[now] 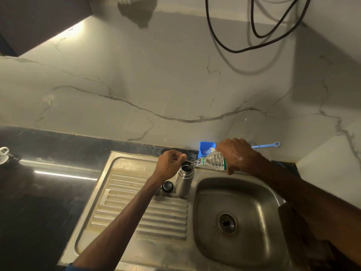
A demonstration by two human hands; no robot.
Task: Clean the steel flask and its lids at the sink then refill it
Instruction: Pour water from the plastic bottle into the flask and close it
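Observation:
The steel flask [183,182] stands upright and open on the drainboard, at the left rim of the sink bowl [254,210]. My left hand [169,165] holds its neck from the left. My right hand [235,153] grips a clear plastic water bottle [214,160] tipped sideways, and water runs from its mouth into the flask. A dark round lid [167,186] lies on the drainboard just left of the flask.
A blue plastic holder [205,149] and a blue-handled bottle brush [267,145] sit behind the sink at the wall. The black countertop [45,192] stretches left, with a white object [4,154] at its far edge. Black cables [234,49] hang on the marble wall.

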